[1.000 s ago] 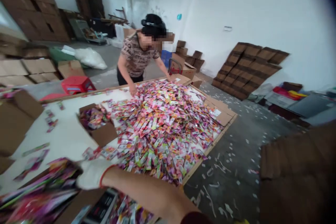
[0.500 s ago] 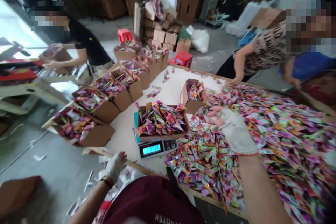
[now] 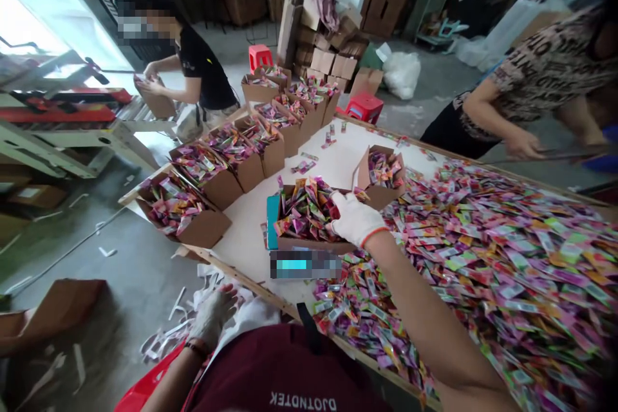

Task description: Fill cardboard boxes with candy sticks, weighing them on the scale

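My right hand (image 3: 358, 220), in a white glove with an orange hem, reaches into the right end of a cardboard box (image 3: 316, 246) heaped with small colourful packets (image 3: 306, 209). Its thumb and fingers close around packets there, partly hidden by the glove. The box sits on a digital scale (image 3: 275, 265) with a lit display. Low at the left, beyond the table edge, my left hand (image 3: 215, 317) in a glove with bare fingertips hangs with fingers stretched out and holds nothing. A large pile of loose packets (image 3: 463, 232) spreads over the table on the right.
Several filled cardboard boxes (image 3: 212, 228) line the table's left side; another box (image 3: 385, 196) stands behind the scale. One person (image 3: 207, 71) holds a box at the left; another person (image 3: 526, 84) stands across the table. Red stools (image 3: 364, 107) stand beyond it.
My right hand has moved left from above the loose pile to the box on the scale. The person at the left has turned the held box; the other person's hand has left the pile.
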Available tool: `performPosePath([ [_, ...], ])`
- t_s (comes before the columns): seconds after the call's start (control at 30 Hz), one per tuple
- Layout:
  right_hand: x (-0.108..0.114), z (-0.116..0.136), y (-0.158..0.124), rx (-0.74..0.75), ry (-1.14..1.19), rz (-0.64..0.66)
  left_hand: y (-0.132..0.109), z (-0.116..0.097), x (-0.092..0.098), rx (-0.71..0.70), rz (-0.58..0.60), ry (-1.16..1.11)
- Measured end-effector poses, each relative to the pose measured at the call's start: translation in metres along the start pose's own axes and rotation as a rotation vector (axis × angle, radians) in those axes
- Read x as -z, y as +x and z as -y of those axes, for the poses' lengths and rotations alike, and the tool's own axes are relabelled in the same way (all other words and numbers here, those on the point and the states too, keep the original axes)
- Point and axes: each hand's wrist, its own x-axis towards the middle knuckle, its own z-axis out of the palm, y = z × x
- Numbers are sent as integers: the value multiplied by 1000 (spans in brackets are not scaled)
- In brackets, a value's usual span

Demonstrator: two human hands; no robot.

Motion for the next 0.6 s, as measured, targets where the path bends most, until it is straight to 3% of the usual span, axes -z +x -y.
performPosePath([
  [0.17, -11, -18, 10, 77, -41, -26, 3, 0, 15, 38, 1, 37],
  [0.3, -13, -27, 3, 78, 4, -129, 2, -6, 1, 38, 9, 69],
  [0.43, -16, -48, -14, 180, 346, -346, 3, -11, -14, 39, 59, 123],
  [0.53, -33, -89, -31, 48, 598, -524, 10, -11, -13, 20, 90, 116],
  [0.6, -63, -118, -43, -173, 538, -418, 18, -8, -7, 16, 92, 109],
])
